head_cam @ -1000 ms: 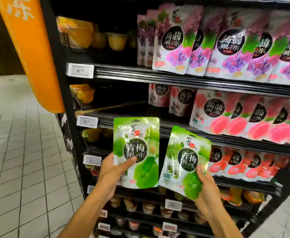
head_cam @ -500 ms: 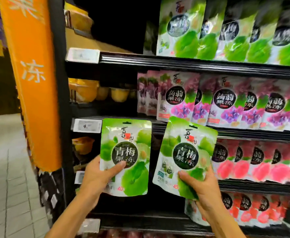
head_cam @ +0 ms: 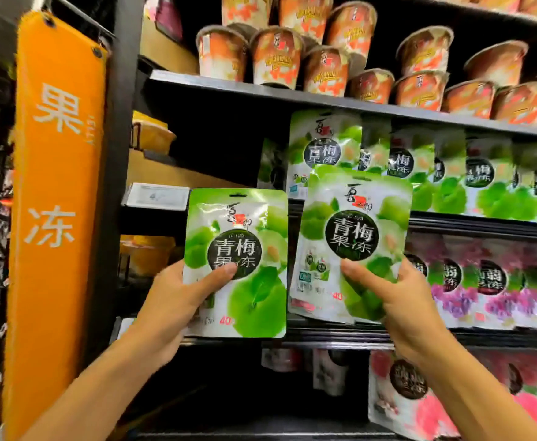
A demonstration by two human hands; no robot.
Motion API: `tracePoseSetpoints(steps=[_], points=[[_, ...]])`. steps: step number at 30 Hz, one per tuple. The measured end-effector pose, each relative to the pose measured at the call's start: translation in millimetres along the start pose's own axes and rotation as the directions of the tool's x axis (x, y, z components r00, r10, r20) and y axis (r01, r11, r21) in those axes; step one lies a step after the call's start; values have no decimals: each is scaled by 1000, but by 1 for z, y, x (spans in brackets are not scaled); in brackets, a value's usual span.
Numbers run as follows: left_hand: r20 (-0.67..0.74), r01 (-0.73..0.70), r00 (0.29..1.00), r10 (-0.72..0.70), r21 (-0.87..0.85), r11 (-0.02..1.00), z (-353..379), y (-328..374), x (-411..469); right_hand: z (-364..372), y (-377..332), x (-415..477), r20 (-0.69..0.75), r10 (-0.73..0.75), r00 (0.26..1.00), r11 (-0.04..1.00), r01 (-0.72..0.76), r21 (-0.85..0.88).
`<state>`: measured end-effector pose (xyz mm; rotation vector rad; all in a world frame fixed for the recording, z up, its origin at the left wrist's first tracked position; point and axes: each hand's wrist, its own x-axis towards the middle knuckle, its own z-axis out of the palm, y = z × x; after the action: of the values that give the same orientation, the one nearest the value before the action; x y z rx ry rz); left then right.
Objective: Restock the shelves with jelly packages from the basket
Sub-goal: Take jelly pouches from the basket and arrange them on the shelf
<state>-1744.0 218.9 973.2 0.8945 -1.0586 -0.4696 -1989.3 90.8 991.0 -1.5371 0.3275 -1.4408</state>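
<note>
Each of my hands holds up a green plum jelly pouch in front of the shelves. My left hand (head_cam: 178, 300) grips the left pouch (head_cam: 244, 249) at its lower left, thumb across the front. The right pouch (head_cam: 353, 230), tilted slightly, is gripped from below by my right hand (head_cam: 397, 307). Just behind the right pouch, a row of matching green jelly pouches (head_cam: 445, 173) stands on a shelf. No basket is in view.
Orange-lidded jelly cups (head_cam: 324, 65) fill the top shelf. Purple grape pouches (head_cam: 496, 281) and pink peach pouches (head_cam: 413, 402) line the lower shelves. An orange hanging sign (head_cam: 54, 186) runs down the left upright. Yellow cups (head_cam: 152, 135) sit in the dark left bay, above a white price tag (head_cam: 155, 195).
Both hands have lifted their pouches upward past the peach and grape shelves. The right pouch now sits level with the row of green pouches, and the top shelf of cups has come into sight.
</note>
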Motion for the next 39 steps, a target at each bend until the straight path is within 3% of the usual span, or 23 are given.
tracePoseSetpoints(steps=[8, 16, 20, 24, 32, 35, 39], points=[[-43, -21, 999, 22, 37, 999, 13, 54, 42, 36, -61, 96, 27, -22, 999, 988, 26, -153], [-62, -40, 997, 46, 97, 994, 23, 75, 52, 82, -78, 153, 39, 67, 997, 995, -64, -81], [-72, -7, 997, 16, 130, 992, 22, 84, 57, 102, -79, 167, -14, 78, 997, 994, -79, -78], [-89, 11, 996, 1, 145, 989, 17, 86, 60, 113, -71, 172, -119, -20, 993, 993, 5, -121], [-100, -1, 995, 18, 161, 987, 10, 81, 60, 112, -53, 162, -20, -55, 998, 963, 48, -264], [-109, 1, 994, 16, 154, 988, 10, 78, 62, 101, -57, 155, -9, -204, 979, 829, 168, -533], [-109, -10, 994, 28, 165, 986, 12, 78, 69, 83, -63, 146, 6, -283, 959, 672, 203, -712]])
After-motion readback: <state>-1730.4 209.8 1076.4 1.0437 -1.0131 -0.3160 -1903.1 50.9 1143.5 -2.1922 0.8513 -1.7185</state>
